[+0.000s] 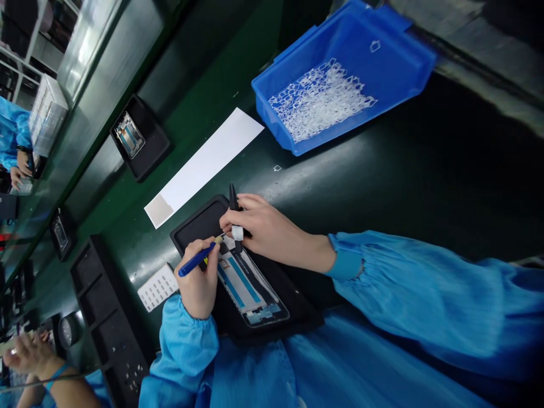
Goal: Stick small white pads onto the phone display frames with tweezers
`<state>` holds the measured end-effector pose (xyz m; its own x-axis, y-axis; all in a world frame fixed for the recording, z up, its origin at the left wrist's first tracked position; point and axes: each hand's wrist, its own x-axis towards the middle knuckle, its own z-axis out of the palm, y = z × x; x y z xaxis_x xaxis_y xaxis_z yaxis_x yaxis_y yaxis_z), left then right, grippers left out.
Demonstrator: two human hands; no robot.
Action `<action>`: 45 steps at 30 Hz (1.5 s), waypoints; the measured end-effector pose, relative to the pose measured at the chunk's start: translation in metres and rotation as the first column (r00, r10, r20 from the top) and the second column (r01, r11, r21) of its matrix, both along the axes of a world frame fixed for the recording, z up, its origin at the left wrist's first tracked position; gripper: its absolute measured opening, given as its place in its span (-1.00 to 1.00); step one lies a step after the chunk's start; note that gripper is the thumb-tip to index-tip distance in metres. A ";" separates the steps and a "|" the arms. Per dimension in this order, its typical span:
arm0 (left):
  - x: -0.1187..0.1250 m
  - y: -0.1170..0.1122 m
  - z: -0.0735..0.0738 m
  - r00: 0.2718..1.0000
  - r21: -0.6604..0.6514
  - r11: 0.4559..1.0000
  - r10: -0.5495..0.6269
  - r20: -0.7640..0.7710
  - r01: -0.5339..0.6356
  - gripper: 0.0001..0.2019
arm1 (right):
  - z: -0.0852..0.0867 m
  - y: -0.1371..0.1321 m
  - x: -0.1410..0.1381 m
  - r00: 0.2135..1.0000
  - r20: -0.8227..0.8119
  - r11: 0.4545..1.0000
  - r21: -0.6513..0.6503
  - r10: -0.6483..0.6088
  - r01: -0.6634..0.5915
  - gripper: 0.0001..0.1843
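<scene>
Two bare hands are working over a phone frame on a black tray.

Using the black tray (199, 224) as the landmark: the phone frame (249, 286) is lying on its near half, with blue strips showing; no writing on it can be read. The left hand (199, 277) is closing its fingers around a blue-handled tool (196, 259), its tip pointing at the frame's top edge. The right hand (259, 226) is gripping a black pen-like tool (233, 198) with a white band, standing it upright on the same spot. Left of the tray, a small white sheet (158, 287) of rows is lying flat. Beyond the tray, a long white strip (208, 161) is lying on the green table (382, 170). Farther right, a blue bin (382, 62) is holding clear film pieces (321, 99).
</scene>
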<state>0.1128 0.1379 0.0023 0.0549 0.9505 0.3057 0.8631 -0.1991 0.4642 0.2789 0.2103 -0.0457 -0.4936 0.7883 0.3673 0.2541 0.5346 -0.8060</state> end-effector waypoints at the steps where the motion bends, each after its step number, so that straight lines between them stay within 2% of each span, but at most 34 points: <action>1: -0.001 -0.001 -0.002 1.000 0.011 1.000 0.021 0.019 -0.021 -0.91 | 0.000 0.000 -0.001 1.000 -0.002 1.000 0.010 -0.007 0.007 -0.72; 5: -0.002 -0.009 -0.004 0.997 0.039 0.997 0.061 0.043 -0.063 -0.90 | -0.003 -0.004 -0.004 1.000 -0.011 0.998 0.064 -0.006 0.007 -0.73; 11: -0.004 -0.015 -0.001 1.000 -0.008 1.000 0.001 -0.002 -0.001 -0.92 | -0.007 -0.009 -0.009 0.999 -0.014 0.997 0.067 0.040 -0.039 -0.76; 14: -0.007 -0.013 -0.004 0.987 -0.094 0.992 0.092 0.131 -0.080 -0.91 | -0.008 -0.009 -0.009 0.999 -0.015 0.998 0.029 0.052 -0.052 -0.74; 18: -0.012 -0.015 -0.013 0.860 -0.218 0.953 0.287 0.421 -0.212 -0.84 | -0.006 -0.008 -0.009 0.997 -0.006 0.997 -0.016 0.072 -0.072 -0.73; 23: -0.012 -0.019 -0.018 0.865 -0.191 0.952 0.298 0.403 -0.240 -0.78 | -0.004 -0.008 -0.009 0.992 -0.016 0.990 -0.071 0.122 -0.123 -0.75; 27: -0.012 -0.014 -0.011 0.710 -0.221 0.932 0.363 0.603 -0.288 -0.74 | -0.005 -0.009 -0.010 0.990 -0.002 0.985 -0.102 0.140 -0.139 -0.73; 29: -0.014 -0.014 -0.006 0.710 -0.183 0.932 0.359 0.606 -0.314 -0.76 | -0.005 -0.008 -0.011 0.991 0.000 0.985 -0.110 0.137 -0.137 -0.74; 31: -0.017 -0.018 -0.001 0.785 -0.118 0.951 0.303 0.541 -0.285 -0.85 | -0.006 -0.008 -0.011 0.990 -0.007 0.983 -0.114 0.141 -0.141 -0.76; 33: -0.020 -0.024 0.004 0.891 -0.052 0.976 0.213 0.401 -0.210 -0.97 | -0.006 -0.008 -0.010 0.989 -0.020 0.981 -0.120 0.150 -0.151 -0.77; 35: -0.021 -0.030 0.007 0.976 -0.029 0.993 0.114 0.183 -0.111 -0.85 | -0.007 -0.007 -0.009 0.985 -0.031 0.977 -0.125 0.168 -0.171 -0.75; 36: -0.021 -0.032 0.007 0.996 -0.041 0.997 0.066 0.053 -0.063 -0.82 | -0.007 -0.007 -0.008 0.984 -0.034 0.975 -0.131 0.175 -0.178 -0.74; 38: -0.019 -0.036 0.004 0.981 -0.071 0.997 -0.018 -0.193 0.004 -0.79 | -0.006 -0.006 -0.007 0.982 -0.032 0.971 -0.152 0.184 -0.187 -0.74; 41: -0.016 -0.038 -0.005 0.885 -0.069 0.996 -0.082 -0.459 0.056 -0.71 | -0.004 -0.005 -0.006 0.981 -0.020 0.963 -0.188 0.192 -0.192 -0.79; 45: -0.014 -0.036 -0.013 0.796 -0.079 0.992 -0.122 -0.592 0.093 -0.68 | -0.003 -0.004 -0.005 0.979 -0.028 0.960 -0.190 0.202 -0.204 -0.79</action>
